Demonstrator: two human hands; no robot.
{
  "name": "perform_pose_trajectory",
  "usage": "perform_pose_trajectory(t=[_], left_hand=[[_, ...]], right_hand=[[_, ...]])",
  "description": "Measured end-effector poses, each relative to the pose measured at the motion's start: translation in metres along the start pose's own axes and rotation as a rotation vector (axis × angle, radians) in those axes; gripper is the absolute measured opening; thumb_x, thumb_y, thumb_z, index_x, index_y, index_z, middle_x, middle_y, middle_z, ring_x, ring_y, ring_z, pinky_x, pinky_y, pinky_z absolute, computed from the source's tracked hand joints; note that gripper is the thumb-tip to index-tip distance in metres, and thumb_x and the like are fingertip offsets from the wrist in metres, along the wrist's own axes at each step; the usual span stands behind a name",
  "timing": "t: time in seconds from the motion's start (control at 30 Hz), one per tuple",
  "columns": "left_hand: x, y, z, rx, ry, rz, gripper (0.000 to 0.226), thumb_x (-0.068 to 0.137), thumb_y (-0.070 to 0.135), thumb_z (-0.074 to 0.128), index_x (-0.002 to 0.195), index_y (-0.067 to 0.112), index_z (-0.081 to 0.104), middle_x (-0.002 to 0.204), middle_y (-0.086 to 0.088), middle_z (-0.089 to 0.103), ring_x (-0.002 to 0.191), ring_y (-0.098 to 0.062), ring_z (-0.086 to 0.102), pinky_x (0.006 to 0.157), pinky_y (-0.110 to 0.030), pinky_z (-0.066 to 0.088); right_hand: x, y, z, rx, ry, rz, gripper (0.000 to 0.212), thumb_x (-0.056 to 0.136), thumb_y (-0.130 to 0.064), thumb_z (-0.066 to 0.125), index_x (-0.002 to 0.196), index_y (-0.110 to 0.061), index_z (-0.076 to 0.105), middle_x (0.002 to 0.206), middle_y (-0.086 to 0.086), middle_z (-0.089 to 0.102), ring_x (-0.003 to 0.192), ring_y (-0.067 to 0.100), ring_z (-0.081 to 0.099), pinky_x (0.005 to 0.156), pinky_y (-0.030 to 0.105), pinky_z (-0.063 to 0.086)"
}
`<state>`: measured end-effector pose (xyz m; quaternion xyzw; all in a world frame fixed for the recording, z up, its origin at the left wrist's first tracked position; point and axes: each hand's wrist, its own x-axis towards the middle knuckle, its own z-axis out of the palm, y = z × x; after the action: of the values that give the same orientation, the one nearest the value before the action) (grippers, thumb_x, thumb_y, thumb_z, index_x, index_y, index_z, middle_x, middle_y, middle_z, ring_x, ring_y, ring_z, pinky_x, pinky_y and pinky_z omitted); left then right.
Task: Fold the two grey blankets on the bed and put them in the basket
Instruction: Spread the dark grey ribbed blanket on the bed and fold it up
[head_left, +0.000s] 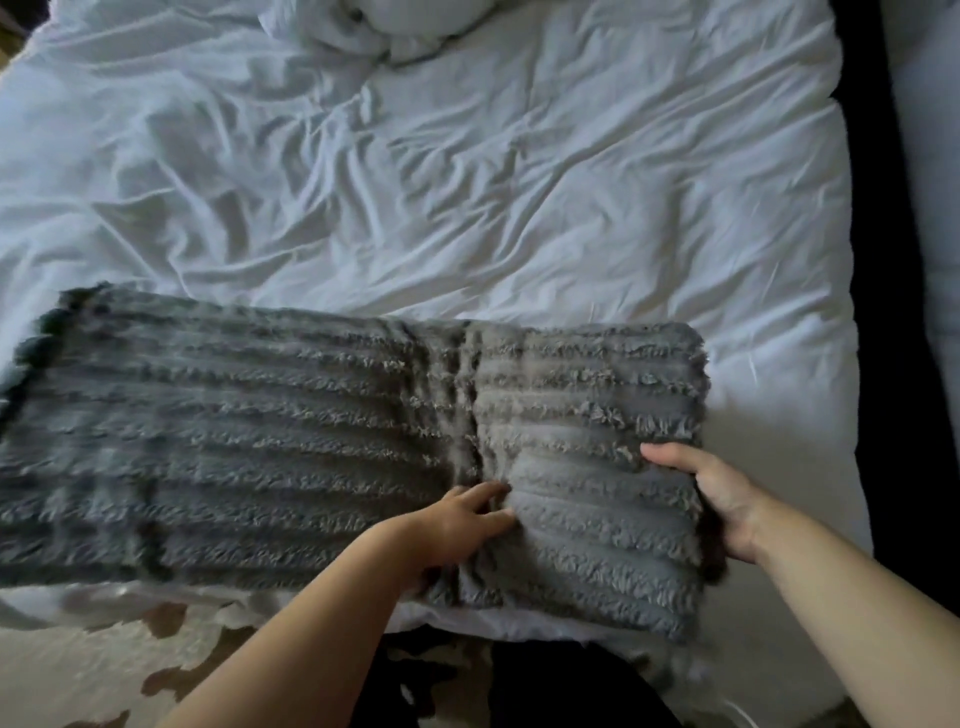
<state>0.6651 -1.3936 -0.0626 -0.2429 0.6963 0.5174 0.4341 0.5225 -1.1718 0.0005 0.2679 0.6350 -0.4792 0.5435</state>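
A grey ribbed fluffy blanket (249, 431) lies folded into a long strip along the near edge of the bed (467, 208). Its right end is doubled over into a thicker, lighter-looking flap (587, 415). My left hand (462, 525) grips the blanket at the crease where that flap begins, its fingers dug into the pile. At the right edge of the flap my right hand (717, 499) holds on, thumb on top and fingers underneath. A second blanket and a basket are not in view.
Wrinkled white bedding covers the bed, with a bunched white heap (384, 26) at the far edge. A dark gap (883, 312) runs along the bed's right side. Below the near edge lies a white and brown patterned rug (130, 665).
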Motion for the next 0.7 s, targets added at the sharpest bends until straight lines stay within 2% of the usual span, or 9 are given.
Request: perform_pose_trajectory(t=[0.07, 0.17, 0.27, 0.33, 0.4, 0.47, 0.53, 0.6, 0.7], left_hand=[[0.006, -0.002, -0.009, 0.036, -0.029, 0.025, 0.053, 0.095, 0.045, 0.048, 0.144, 0.030, 0.034, 0.148, -0.006, 0.030, 0.134, -0.024, 0.035, 0.110, -0.030, 0.029], [-0.002, -0.004, -0.026, 0.179, -0.075, 0.090, 0.046, 0.097, 0.035, 0.048, 0.139, 0.020, 0.038, 0.140, -0.009, 0.046, 0.125, -0.024, 0.046, 0.100, -0.029, 0.035], [-0.031, -0.010, -0.051, 0.209, 0.080, 0.134, 0.031, 0.095, 0.022, 0.045, 0.120, 0.010, 0.058, 0.126, -0.014, 0.060, 0.113, -0.028, 0.057, 0.083, -0.026, 0.043], [-0.051, -0.027, -0.073, 0.009, 0.219, 0.139, 0.026, 0.094, 0.020, 0.047, 0.111, 0.009, 0.064, 0.116, -0.014, 0.066, 0.108, -0.028, 0.061, 0.082, -0.029, 0.048], [-0.072, -0.048, -0.099, -0.317, 0.306, 0.160, 0.024, 0.093, 0.022, 0.054, 0.111, 0.011, 0.067, 0.111, -0.008, 0.069, 0.107, -0.024, 0.063, 0.091, -0.031, 0.049], [-0.092, -0.066, -0.124, -0.571, 0.414, 0.165, 0.026, 0.094, 0.027, 0.058, 0.111, 0.011, 0.067, 0.112, -0.006, 0.069, 0.108, -0.024, 0.062, 0.098, -0.040, 0.048], [-0.110, -0.079, -0.145, -0.586, 0.609, 0.107, 0.030, 0.097, 0.032, 0.049, 0.114, 0.013, 0.064, 0.118, -0.007, 0.066, 0.111, -0.024, 0.059, 0.099, -0.038, 0.046], [-0.126, -0.084, -0.159, -0.547, 0.749, 0.084, 0.036, 0.097, 0.040, 0.042, 0.117, 0.017, 0.062, 0.123, -0.006, 0.064, 0.110, -0.022, 0.056, 0.094, -0.034, 0.044], [-0.146, -0.077, -0.166, -0.373, 0.737, 0.118, 0.058, 0.090, 0.060, 0.042, 0.136, 0.025, 0.045, 0.134, -0.003, 0.057, 0.114, -0.021, 0.055, 0.084, -0.030, 0.041]], right_hand=[[-0.015, -0.001, 0.022, -0.042, -0.008, -0.011, 0.040, 0.044, -0.034, 0.077, 0.075, -0.009, 0.079, 0.082, 0.016, 0.074, 0.066, 0.027, 0.072, 0.072, 0.033, 0.054], [-0.034, -0.007, 0.064, -0.138, 0.016, -0.064, 0.045, 0.055, -0.037, 0.076, 0.092, -0.012, 0.078, 0.096, 0.013, 0.075, 0.085, 0.028, 0.072, 0.082, 0.036, 0.055], [-0.054, -0.020, 0.123, -0.287, 0.065, -0.195, 0.040, 0.064, -0.037, 0.078, 0.097, -0.014, 0.074, 0.092, 0.006, 0.076, 0.083, 0.021, 0.073, 0.070, 0.029, 0.059], [-0.062, -0.026, 0.171, -0.379, 0.067, -0.294, 0.036, 0.072, -0.038, 0.076, 0.099, -0.014, 0.072, 0.090, -0.002, 0.076, 0.083, 0.014, 0.073, 0.069, 0.023, 0.058], [-0.061, -0.029, 0.220, -0.484, 0.077, -0.383, 0.049, 0.074, -0.050, 0.072, 0.111, -0.019, 0.067, 0.104, -0.009, 0.073, 0.096, 0.009, 0.069, 0.085, 0.022, 0.055], [-0.057, -0.030, 0.259, -0.609, 0.071, -0.403, 0.067, 0.074, -0.069, 0.059, 0.123, -0.024, 0.060, 0.122, -0.012, 0.063, 0.114, 0.009, 0.058, 0.104, 0.029, 0.043], [-0.051, -0.030, 0.286, -0.736, 0.048, -0.357, 0.074, 0.079, -0.077, 0.043, 0.130, -0.025, 0.056, 0.135, -0.008, 0.055, 0.125, 0.014, 0.049, 0.107, 0.030, 0.036], [-0.043, -0.028, 0.300, -0.856, 0.061, -0.301, 0.072, 0.087, -0.073, 0.030, 0.137, -0.025, 0.050, 0.147, -0.001, 0.043, 0.135, 0.019, 0.039, 0.109, 0.032, 0.031], [-0.032, -0.025, 0.306, -0.922, 0.230, -0.301, 0.066, 0.093, -0.065, 0.028, 0.142, -0.023, 0.044, 0.158, 0.007, 0.017, 0.143, 0.029, 0.022, 0.117, 0.041, 0.021]])
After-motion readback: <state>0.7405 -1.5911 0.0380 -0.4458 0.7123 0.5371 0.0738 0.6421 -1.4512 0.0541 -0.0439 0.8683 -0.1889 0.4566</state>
